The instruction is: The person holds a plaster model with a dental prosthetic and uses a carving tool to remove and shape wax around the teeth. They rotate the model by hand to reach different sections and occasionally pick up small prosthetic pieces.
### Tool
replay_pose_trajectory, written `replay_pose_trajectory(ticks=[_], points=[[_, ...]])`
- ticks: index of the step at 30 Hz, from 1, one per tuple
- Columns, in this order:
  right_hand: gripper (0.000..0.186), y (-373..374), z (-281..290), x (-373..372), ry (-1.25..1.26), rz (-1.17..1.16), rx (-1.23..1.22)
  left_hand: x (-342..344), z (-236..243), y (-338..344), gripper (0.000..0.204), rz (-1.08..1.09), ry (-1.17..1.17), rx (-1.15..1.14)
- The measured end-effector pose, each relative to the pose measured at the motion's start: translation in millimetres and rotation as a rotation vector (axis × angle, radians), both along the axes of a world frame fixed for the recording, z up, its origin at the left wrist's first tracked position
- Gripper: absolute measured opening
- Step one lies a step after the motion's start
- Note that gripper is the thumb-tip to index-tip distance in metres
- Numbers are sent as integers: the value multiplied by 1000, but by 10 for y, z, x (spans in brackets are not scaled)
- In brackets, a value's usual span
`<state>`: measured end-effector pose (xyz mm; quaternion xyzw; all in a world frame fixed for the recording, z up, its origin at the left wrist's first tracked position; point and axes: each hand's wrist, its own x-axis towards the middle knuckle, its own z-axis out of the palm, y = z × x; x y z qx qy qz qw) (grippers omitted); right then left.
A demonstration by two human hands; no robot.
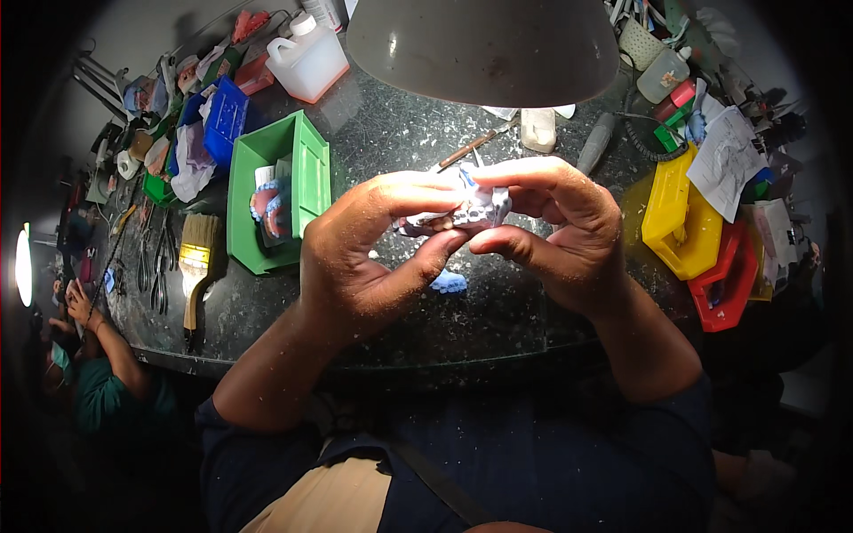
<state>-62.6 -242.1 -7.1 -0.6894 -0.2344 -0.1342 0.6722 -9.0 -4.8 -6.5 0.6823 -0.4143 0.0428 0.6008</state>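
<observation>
Between my two hands, under the lamp, is a small whitish-grey dental model with a touch of blue on its upper side. My left hand pinches its left end between thumb and fingers. The fingers and thumb of my right hand close round its right end. Parts of the model are hidden behind my fingertips. Below it, on the dark speckled bench, lies a small light-blue toothed piece. Just beyond my hands rests a slim wooden-handled tool.
A lamp shade hangs low ahead. At left stand a green bin holding a pink-and-blue dental piece, a brush and a jug. Rightward are a grey handpiece, yellow bin and red bin. Another person's arm shows far left.
</observation>
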Motion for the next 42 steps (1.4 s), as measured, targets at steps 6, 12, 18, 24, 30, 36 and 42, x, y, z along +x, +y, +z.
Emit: replay_pose_trajectory(ticks=[6, 12, 18, 24, 30, 36, 42], points=[[45, -2, -13, -1, -5, -20, -22, 4, 38, 29, 30, 25, -76, 24], [46, 1, 19, -11, 76, 19, 23, -44, 124, 53, 26, 51, -33, 90], [44, 5, 0, -17, 122, 25, 75, -46, 128, 45, 23, 117, -95, 120], [42, 2, 16, -19, 140, 28, 68, -50, 123, 53, 22, 116, -81, 125], [43, 5, 20, -26, 149, 20, 70, -58, 95, 58, 23, 116, -47, 105], [42, 2, 37, -41, 165, 11, 46, -55, 107, 64, 23, 120, -73, 114], [42, -10, 42, -48, 166, 21, 57, -47, 112, 44, 23, 115, -87, 115]])
